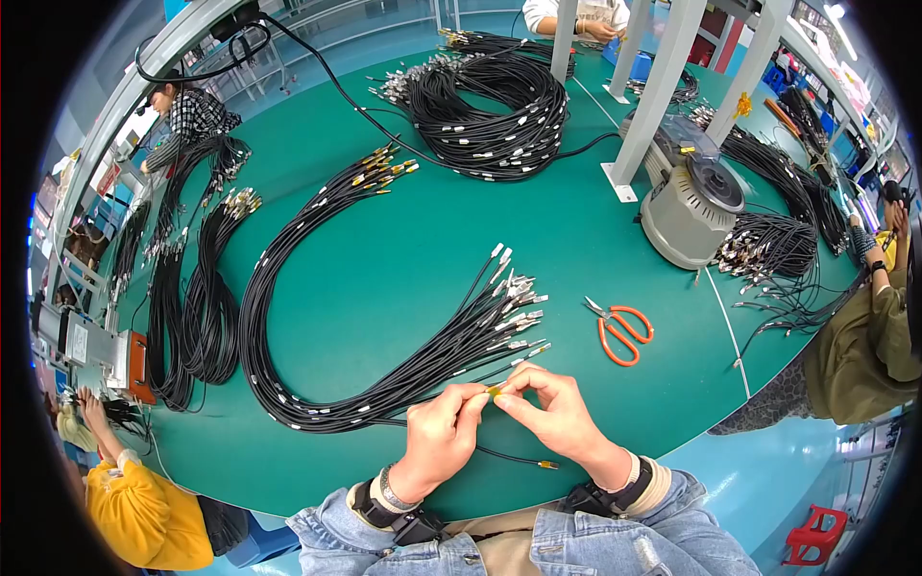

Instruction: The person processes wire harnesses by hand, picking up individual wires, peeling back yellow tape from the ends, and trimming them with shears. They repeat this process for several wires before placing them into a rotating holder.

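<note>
My left hand [441,434] and my right hand [554,413] meet above the near edge of the green table [384,259]. Both are closed, fingertips pinching a small yellow piece [495,391]; its exact kind is too small to tell. Just beyond them lies a curved bundle of black cables [257,317], silvery connectors fanned out near my hands and yellow-tipped ends at the far side. A single black cable with a gold-coloured end [547,465] runs out below my right hand. Orange-handled scissors [622,331] rest with blades parted, to the right of the bundle.
A big coil of black cables [490,115] sits at the back, beside grey metal posts [658,96]. A grey round-topped machine [693,211] stands at the right, near more cable bundles [773,245]. Further bundles [206,317] lie left. Co-workers sit around the table.
</note>
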Action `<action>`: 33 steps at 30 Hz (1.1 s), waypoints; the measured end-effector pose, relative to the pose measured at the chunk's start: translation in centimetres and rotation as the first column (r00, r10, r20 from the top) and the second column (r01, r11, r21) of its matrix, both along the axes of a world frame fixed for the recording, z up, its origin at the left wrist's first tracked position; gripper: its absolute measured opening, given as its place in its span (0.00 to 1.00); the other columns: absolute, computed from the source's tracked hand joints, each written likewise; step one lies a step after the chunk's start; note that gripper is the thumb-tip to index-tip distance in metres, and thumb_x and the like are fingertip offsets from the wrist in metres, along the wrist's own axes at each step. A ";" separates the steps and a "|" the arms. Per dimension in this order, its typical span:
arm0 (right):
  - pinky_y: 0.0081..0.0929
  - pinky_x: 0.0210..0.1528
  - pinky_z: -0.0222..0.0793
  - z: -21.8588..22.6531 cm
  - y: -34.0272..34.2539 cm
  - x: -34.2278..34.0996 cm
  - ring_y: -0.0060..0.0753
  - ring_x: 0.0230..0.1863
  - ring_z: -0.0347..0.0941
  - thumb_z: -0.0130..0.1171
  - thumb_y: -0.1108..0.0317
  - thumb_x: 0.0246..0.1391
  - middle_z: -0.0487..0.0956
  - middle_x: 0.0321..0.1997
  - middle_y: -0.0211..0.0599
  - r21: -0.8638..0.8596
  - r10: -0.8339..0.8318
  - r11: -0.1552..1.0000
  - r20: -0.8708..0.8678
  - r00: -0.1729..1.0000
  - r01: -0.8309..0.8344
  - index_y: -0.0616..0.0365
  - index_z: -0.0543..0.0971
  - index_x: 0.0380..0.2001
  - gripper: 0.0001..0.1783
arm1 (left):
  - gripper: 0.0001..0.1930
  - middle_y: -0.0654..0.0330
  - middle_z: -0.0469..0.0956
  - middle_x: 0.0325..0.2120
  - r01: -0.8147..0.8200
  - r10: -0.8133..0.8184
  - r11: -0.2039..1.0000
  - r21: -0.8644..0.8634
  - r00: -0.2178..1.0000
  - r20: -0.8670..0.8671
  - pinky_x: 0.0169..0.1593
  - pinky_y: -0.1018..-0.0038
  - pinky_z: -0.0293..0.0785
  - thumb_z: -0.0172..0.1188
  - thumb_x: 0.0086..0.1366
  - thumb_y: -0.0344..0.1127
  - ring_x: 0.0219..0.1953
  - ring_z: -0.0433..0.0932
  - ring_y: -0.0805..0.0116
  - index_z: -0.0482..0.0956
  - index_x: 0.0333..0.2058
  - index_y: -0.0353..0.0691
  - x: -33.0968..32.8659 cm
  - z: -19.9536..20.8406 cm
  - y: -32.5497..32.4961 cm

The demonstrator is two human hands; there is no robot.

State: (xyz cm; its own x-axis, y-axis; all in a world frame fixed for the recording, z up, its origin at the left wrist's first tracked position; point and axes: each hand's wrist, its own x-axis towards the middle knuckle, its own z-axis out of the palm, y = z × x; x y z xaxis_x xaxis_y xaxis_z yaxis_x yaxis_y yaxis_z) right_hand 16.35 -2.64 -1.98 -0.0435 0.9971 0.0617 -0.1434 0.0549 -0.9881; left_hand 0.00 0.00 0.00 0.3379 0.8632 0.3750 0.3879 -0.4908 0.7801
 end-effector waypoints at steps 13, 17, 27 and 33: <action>0.23 0.38 0.65 0.0 -0.1 0.3 0.22 0.32 0.68 0.61 0.71 0.51 0.73 0.29 0.30 0.021 -0.008 1.000 0.031 0.999 0.007 0.64 0.76 0.28 0.07 | 0.05 0.67 0.71 0.12 0.085 -0.057 0.953 -0.290 0.993 0.103 0.18 0.84 0.59 0.55 0.65 0.30 0.14 0.66 0.84 0.75 0.30 0.34 -0.4 0.4 0.0; 0.23 0.37 0.65 0.2 -0.1 0.2 0.22 0.31 0.68 0.62 0.71 0.51 0.73 0.29 0.31 0.053 -0.013 0.999 0.070 0.997 0.010 0.64 0.76 0.28 0.07 | 0.07 0.68 0.71 0.13 0.165 -0.107 0.891 -0.423 0.982 0.157 0.18 0.84 0.57 0.53 0.66 0.31 0.14 0.63 0.85 0.75 0.31 0.35 -1.0 0.5 0.3; 0.26 0.38 0.62 0.4 -0.1 0.2 0.28 0.30 0.70 0.62 0.73 0.49 0.74 0.28 0.32 0.210 -0.074 0.977 0.230 0.970 0.025 0.61 0.77 0.27 0.04 | 0.10 0.69 0.68 0.12 0.311 -0.191 0.762 -0.568 0.946 0.262 0.17 0.84 0.53 0.49 0.69 0.33 0.13 0.59 0.86 0.76 0.32 0.35 -1.7 0.7 0.9; 0.27 0.39 0.61 0.6 -0.2 0.0 0.28 0.30 0.70 0.62 0.73 0.48 0.75 0.28 0.31 0.259 -0.104 0.965 0.256 0.961 0.035 0.60 0.77 0.27 0.04 | 0.12 0.70 0.67 0.12 0.372 -0.237 0.702 -0.607 0.926 0.293 0.16 0.84 0.52 0.47 0.69 0.34 0.13 0.58 0.85 0.76 0.31 0.35 -1.9 1.1 1.2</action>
State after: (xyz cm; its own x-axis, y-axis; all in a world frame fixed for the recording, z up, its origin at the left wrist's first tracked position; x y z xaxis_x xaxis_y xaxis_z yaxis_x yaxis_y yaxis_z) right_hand 16.36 -2.85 -1.43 -0.0240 0.9520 0.3051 0.1351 0.3054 -0.9426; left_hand -1.92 1.19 1.05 0.6105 0.7781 -0.1477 0.1282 0.0870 0.9879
